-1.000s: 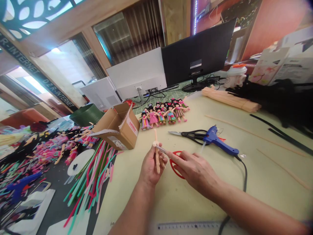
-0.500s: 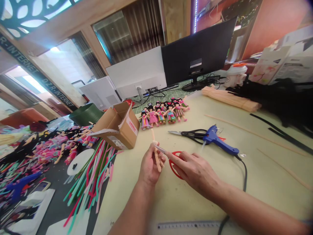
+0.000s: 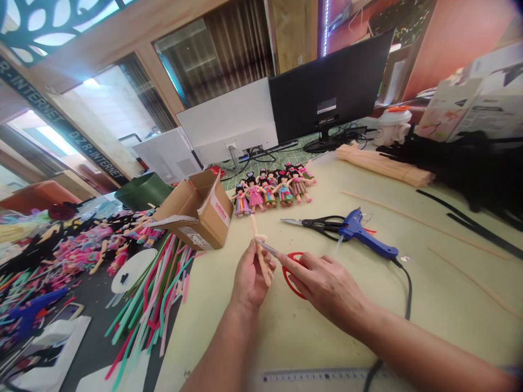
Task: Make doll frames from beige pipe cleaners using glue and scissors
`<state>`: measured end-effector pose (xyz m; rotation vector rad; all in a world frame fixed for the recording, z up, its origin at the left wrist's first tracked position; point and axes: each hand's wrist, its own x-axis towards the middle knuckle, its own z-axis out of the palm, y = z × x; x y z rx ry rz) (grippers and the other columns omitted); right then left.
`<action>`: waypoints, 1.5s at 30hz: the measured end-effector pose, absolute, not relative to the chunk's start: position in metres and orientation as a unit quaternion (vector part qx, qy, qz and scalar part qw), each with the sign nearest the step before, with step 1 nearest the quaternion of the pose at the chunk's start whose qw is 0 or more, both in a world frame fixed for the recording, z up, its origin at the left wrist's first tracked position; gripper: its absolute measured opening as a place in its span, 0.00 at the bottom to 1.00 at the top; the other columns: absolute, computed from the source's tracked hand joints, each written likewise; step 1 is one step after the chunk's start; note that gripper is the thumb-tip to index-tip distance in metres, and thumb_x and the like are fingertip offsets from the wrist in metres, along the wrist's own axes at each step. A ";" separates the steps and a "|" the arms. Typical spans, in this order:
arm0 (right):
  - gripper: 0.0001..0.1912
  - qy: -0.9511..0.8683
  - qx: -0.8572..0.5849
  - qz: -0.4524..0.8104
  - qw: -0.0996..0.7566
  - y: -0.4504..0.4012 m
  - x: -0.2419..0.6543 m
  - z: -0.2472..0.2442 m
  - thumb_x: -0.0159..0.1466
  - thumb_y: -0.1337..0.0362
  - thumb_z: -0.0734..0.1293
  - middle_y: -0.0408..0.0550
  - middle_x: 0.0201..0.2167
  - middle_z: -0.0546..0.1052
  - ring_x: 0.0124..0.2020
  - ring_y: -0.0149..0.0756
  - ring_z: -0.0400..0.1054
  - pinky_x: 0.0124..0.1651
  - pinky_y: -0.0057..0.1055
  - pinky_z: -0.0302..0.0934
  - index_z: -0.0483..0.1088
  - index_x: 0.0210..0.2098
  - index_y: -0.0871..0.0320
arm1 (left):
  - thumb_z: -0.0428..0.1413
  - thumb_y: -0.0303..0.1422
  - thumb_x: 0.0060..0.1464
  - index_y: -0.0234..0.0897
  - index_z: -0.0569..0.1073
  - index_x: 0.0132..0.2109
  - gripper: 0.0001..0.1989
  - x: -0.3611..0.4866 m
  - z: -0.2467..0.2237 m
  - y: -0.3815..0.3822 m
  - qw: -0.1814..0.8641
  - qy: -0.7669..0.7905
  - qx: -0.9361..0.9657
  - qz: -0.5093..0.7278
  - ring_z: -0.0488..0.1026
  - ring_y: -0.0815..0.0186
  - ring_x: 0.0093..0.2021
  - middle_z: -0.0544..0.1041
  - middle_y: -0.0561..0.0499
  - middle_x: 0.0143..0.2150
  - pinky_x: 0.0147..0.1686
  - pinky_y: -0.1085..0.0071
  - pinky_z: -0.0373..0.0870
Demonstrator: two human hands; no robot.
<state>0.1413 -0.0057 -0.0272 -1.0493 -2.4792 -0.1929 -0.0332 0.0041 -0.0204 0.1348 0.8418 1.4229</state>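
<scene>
My left hand (image 3: pixel 250 277) is closed around a peach pipe-cleaner figure (image 3: pixel 265 263), whose thin upper end sticks up past the fingertips. My right hand (image 3: pixel 327 283) grips red-handled scissors (image 3: pixel 291 276). Their blades point left and lie against the figure just above my left fingers; the tips are partly hidden. Beyond the hands stands a cluster of small dolls (image 3: pixel 269 188) in colourful dresses. Black-handled scissors (image 3: pixel 322 224) rest beside a blue glue gun (image 3: pixel 365 235) to the right of the figure.
An open cardboard box (image 3: pixel 208 212) stands left of the dolls. Coloured pipe cleaners (image 3: pixel 153 294) spread over the dark table at left. A ruler (image 3: pixel 318 375) lies near the front edge. Two monitors (image 3: pixel 330 81) are behind, and peach bundles (image 3: pixel 384 163) lie at back right.
The figure has turned slightly in my left hand, and a short piece near its top now points right. Both hands stay nearly in place, the scissors still against the figure.
</scene>
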 end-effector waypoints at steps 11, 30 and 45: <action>0.29 -0.895 -0.389 -0.069 0.208 -0.006 0.141 -0.025 0.61 0.72 0.63 0.45 0.32 0.71 0.24 0.29 0.61 0.31 0.30 0.53 0.59 0.61 0.52 | 0.57 0.37 0.55 0.34 0.72 0.42 0.11 -0.033 -0.025 0.003 0.672 0.372 0.069 0.637 0.62 0.75 0.22 0.63 0.56 0.24 0.23 0.78 0.65; 0.28 -0.895 -0.395 -0.067 0.194 -0.006 0.142 -0.027 0.62 0.71 0.63 0.45 0.31 0.72 0.24 0.29 0.63 0.32 0.30 0.54 0.59 0.60 0.52 | 0.53 0.34 0.58 0.30 0.71 0.39 0.09 -0.036 -0.025 0.006 0.670 0.384 0.061 0.633 0.62 0.77 0.20 0.64 0.56 0.23 0.21 0.79 0.66; 0.27 -0.892 -0.385 -0.092 0.218 -0.006 0.142 -0.030 0.63 0.71 0.61 0.45 0.33 0.72 0.25 0.29 0.63 0.33 0.30 0.55 0.58 0.61 0.53 | 0.55 0.35 0.57 0.32 0.70 0.40 0.10 -0.035 -0.020 0.004 0.663 0.380 0.088 0.639 0.61 0.78 0.20 0.65 0.56 0.24 0.22 0.79 0.67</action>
